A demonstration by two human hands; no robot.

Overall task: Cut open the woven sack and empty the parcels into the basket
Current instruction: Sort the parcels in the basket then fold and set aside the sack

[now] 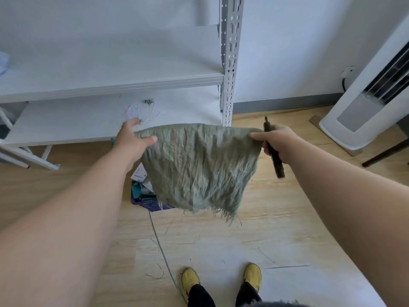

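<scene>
Yellow shoes (190,278) stand at the bottom of the frame on a pale wood floor (276,218) strewn with loose threads and a long cord (162,253). Above them, 2 bare forearms reach to mid-frame and hold a green woven sack (199,167) stretched flat by its top edge, its frayed open end hanging downward. Left hand (130,140) pinches the sack's upper left corner between thumb and fingers. Right hand (274,140) pinches the upper right corner and also grips a dark-handled cutter (273,149), its tip pointing up.

Beneath the sack, at centre left, a dark blue basket (147,202) sits on the floor holding parcels (140,173); the cloth covers most of it, so its contents are hard to make out. White metal shelving (110,83) fills the upper left, with scraps of plastic on its lower shelf. A white standing air conditioner (365,103) is cut off at the right edge.
</scene>
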